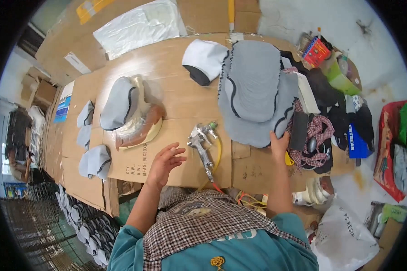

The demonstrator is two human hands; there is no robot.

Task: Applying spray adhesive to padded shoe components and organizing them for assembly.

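My right hand (279, 144) pinches the lower edge of a grey fabric piece (239, 128) with black edge stitching, low in a pile. Over it lies a long grey fabric panel (255, 58) with dark stitched edges. My left hand (166, 166) hovers above the cardboard with its fingers apart, holding nothing. Between my hands rests a metal spray gun (201, 144), its yellow hose running toward me. Left of it, a grey fabric cover (118, 105) sits on a shiny rounded form (142, 122). A white cap-like piece (204, 56) with a black patch touches the pile's left side.
Cardboard (176, 104) covers the table. Several small grey pieces (95, 160) lie at its left. To the right are checked cloth (319, 135), a dark block (298, 131), a blue box (358, 140) and a green container (339, 74). A white sack (343, 235) stands below right.
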